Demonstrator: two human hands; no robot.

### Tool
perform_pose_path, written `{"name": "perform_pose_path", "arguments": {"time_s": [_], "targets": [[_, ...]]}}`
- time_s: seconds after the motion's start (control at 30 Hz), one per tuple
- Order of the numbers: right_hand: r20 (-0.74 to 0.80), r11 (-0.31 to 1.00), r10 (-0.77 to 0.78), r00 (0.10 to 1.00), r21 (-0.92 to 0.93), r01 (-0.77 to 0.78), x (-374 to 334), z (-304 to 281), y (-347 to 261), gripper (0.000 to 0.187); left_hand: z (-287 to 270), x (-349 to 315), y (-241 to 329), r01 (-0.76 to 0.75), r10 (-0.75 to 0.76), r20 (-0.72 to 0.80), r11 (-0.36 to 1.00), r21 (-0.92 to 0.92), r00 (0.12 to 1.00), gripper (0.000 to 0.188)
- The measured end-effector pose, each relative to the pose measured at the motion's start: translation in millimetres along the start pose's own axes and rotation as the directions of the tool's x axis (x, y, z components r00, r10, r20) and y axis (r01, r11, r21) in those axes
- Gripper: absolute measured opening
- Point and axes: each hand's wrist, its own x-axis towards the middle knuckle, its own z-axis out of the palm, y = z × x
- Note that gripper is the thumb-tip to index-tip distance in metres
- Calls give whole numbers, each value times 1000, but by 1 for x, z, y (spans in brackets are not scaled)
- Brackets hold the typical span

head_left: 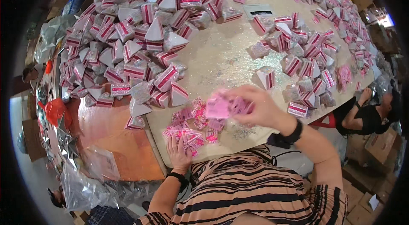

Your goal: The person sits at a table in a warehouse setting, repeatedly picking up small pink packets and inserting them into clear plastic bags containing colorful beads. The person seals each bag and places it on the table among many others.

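My right hand [256, 105] is raised over the front of the table, its fingers closed on a bunch of small pink packets [218, 106]; this bunch is blurred by motion. Lower and to the left, my left hand [179, 153] lies with its fingers stretched out on a loose heap of pink and white striped packets [194, 137] near the table's front edge. Just beyond that heap lie several wrapped wedge-shaped boxes [179, 94], white with pink bands, like cake slices.
A big pile of wedge-shaped boxes [140, 33] covers the left and far left of the pale table [213, 61]. A smaller group [306, 61] lies on the right, with scattered pink packets beyond it. An orange tabletop [121, 137] adjoins at left. A person [368, 114] sits at the right.
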Motion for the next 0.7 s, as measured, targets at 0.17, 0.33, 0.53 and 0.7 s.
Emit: {"name": "perform_pose_path", "arguments": {"time_s": [0.17, 0.33, 0.53, 0.7], "targets": [[266, 979, 149, 952, -174, -104, 7, 98, 8, 61, -7, 4, 7, -21, 21, -36, 1000, -2, 999, 61], [325, 966, 157, 933, -249, -76, 7, 137, 8, 83, -7, 4, 7, 0, 0, -8, 1000, -11, 1000, 63], [94, 980, 193, 977, -56, -189, -6, 54, 13, 59, -5, 3, 7, 24, -24, 17, 1000, 7, 1000, 65], [-25, 960, 276, 961, 50, -274, -68, -1, 13, 36, -3, 1, 5, 14, -14, -9, 1000, 3, 1000, 66]]}}
